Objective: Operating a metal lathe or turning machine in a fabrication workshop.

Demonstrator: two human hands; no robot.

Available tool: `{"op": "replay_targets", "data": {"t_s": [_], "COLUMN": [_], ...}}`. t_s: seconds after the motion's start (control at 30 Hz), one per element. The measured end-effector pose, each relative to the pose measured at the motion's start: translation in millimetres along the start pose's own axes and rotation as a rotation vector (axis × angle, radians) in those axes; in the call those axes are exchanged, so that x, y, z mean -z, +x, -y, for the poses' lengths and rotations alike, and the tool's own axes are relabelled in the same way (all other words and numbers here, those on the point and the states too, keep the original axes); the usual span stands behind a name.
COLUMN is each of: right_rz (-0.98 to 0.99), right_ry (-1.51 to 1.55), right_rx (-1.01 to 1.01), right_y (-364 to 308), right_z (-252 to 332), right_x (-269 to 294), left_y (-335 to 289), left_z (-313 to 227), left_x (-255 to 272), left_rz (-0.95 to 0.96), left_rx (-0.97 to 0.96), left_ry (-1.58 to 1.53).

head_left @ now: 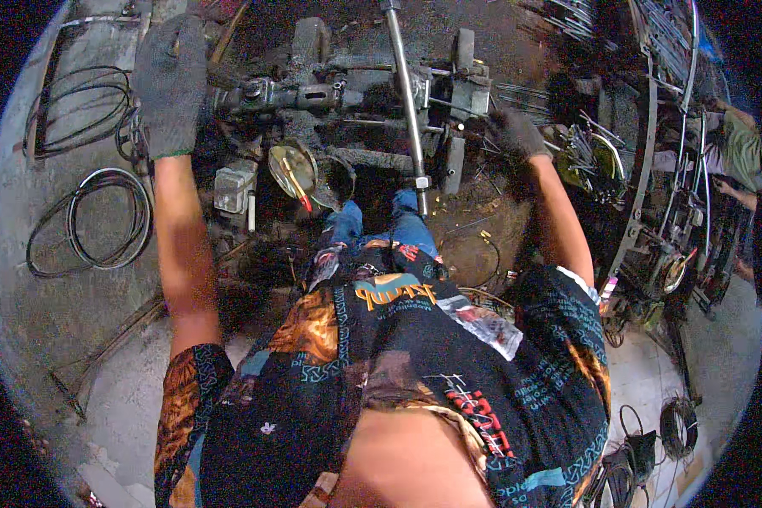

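Observation:
My left hand (173, 89), in a dark grey knit glove, is at the left end of a greasy metal machine (313, 97). Its fingers look curled, but what they close on is hidden. At the machine's right end, my right hand (519, 133), gloved the same way, has its fingers closed at the outer end of a thin metal rod (459, 107). That rod runs into a block (476, 87) on the machine. A long bright steel bar (406, 93) with a nut (422, 182) near its lower end slants across the machine's middle.
A round tin (294, 173) with a red-tipped tool sits below the machine, beside a small metal box (234, 188). Coiled cable (110, 222) lies at left. Thin metal pieces (586, 157) are heaped right of my right hand. Another person (741, 148) is beyond a metal frame (643, 169).

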State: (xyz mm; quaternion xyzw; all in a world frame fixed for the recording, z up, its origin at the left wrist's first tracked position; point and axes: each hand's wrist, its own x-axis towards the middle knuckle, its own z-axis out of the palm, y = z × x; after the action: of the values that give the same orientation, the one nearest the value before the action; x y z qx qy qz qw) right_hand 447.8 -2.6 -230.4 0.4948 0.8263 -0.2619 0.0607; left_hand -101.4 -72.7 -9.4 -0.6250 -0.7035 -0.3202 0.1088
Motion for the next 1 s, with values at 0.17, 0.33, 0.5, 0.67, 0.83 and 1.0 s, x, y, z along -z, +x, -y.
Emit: {"op": "replay_targets", "data": {"t_s": [0.17,0.33,0.5,0.67,0.83,1.0], "right_rz": [-0.022,-0.135,0.017,-0.028,-0.383,-0.541], "right_ry": [-0.032,0.086,-0.017,0.025,0.277,0.395], "right_rx": [0.020,0.236,0.343,0.183,0.266,0.273], "right_y": [11,50,79,90,52,74], "right_z": [11,23,83,69,145,154], "right_x": [-3,-39,-37,-56,-8,-40], "left_y": [-8,-4,-8,-2,-3,4], "left_z": [6,7,20,30,7,5], "left_x": [8,-3,4,-17,-6,-10], "left_rz": [0.172,0.110,0.122,0.097,0.022,-0.005], "left_rx": [-0.106,-0.112,-0.164,-0.207,-0.059,-0.013], "left_ry": [0.242,0.229,0.371,0.410,0.170,0.088]}}
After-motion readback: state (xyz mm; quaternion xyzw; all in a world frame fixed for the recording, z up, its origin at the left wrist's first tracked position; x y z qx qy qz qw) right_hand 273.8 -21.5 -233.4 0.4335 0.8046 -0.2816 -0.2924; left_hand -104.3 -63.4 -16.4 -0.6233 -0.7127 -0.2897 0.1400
